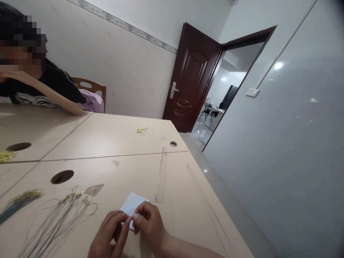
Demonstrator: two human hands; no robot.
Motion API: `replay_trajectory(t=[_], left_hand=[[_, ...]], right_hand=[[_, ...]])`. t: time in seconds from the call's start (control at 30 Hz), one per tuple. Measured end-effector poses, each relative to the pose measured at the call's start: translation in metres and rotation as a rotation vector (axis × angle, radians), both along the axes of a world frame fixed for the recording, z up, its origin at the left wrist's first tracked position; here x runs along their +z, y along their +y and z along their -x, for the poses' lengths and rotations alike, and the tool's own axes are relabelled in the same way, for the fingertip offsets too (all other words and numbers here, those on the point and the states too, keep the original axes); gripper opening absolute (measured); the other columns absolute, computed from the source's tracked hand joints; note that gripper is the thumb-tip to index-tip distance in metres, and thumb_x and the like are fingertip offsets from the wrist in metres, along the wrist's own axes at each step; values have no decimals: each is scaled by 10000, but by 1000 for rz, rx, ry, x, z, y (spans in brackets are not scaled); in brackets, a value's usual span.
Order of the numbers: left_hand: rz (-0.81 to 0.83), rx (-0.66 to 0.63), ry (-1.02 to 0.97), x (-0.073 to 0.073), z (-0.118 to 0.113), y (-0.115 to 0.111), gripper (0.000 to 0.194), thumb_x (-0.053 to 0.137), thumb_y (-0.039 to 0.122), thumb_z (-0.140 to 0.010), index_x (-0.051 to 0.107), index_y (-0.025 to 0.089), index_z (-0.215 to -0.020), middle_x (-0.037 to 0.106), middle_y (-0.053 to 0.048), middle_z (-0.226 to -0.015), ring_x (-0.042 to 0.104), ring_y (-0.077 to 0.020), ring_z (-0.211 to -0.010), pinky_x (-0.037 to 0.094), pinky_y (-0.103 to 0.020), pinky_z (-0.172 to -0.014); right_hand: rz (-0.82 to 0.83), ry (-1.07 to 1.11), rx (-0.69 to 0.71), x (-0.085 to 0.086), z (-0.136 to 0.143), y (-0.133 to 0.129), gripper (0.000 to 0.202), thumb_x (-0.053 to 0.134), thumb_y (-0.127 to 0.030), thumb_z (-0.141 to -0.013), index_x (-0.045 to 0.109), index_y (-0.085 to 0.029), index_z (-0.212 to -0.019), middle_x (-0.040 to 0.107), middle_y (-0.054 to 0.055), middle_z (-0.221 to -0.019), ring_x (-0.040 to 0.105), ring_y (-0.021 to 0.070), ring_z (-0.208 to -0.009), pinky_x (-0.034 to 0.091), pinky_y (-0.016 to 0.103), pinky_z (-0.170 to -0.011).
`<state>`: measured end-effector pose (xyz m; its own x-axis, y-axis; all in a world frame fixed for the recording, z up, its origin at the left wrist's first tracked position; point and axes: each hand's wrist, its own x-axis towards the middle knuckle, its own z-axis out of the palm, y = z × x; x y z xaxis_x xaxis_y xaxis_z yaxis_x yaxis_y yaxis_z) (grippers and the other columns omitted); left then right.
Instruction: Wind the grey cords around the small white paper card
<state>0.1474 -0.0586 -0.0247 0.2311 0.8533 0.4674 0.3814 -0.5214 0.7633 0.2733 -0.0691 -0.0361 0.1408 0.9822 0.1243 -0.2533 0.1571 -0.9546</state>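
My left hand (110,233) and my right hand (150,224) meet fingertip to fingertip over a small white paper pad (132,201). Both are closed in a pinch; whatever lies between the fingers is too small to make out. Left of my hands lies a loose bunch of thin grey cords (60,222) with gold-coloured ends. A denser dark green bundle (23,202) with yellowish tips sits further left. Beyond my right hand is a clear ruler (161,175), lying lengthwise away from me.
A thin cord (206,204) runs along the table's right edge. Yellow-green scraps (141,130) lie on the far tabletop (107,134). Cable holes (62,176) pierce the table. A person in a black top (57,82) leans on the far left. A brown door (192,75) stands ajar.
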Motion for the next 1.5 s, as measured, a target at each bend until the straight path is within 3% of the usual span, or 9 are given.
replay_trajectory(t=[0.5,0.77,1.03,1.5], left_hand=[[-92,-34,24,1,1,2,105,472,283,-838,532,199,-862,546,-24,-870,554,-129,-808,485,-209,-686],[-30,-37,20,3,-3,-11,148,475,208,-838,561,180,-955,554,-38,-907,506,-58,-603,445,-184,-553],[-76,-66,0,1,-2,-12,103,494,170,-828,587,174,-873,587,-35,-806,523,-82,-650,454,-196,-609],[-94,-139,85,1,-1,-11,135,448,149,-844,567,177,-903,581,-40,-852,554,-107,-786,448,-214,-698]], right_hand=[[6,-68,7,-1,-4,-3,195,575,-335,-702,501,-165,-641,493,-38,-498,448,85,-439,363,213,-461],[40,-128,3,-3,-10,-15,172,545,-319,-767,503,-174,-684,497,-43,-527,459,92,-497,383,230,-534],[45,-156,5,-3,-10,-18,173,547,-317,-766,503,-171,-686,504,-41,-538,469,94,-506,387,236,-536],[34,-194,0,-4,-13,-18,162,537,-298,-782,494,-176,-683,494,-46,-522,469,96,-498,393,239,-535]])
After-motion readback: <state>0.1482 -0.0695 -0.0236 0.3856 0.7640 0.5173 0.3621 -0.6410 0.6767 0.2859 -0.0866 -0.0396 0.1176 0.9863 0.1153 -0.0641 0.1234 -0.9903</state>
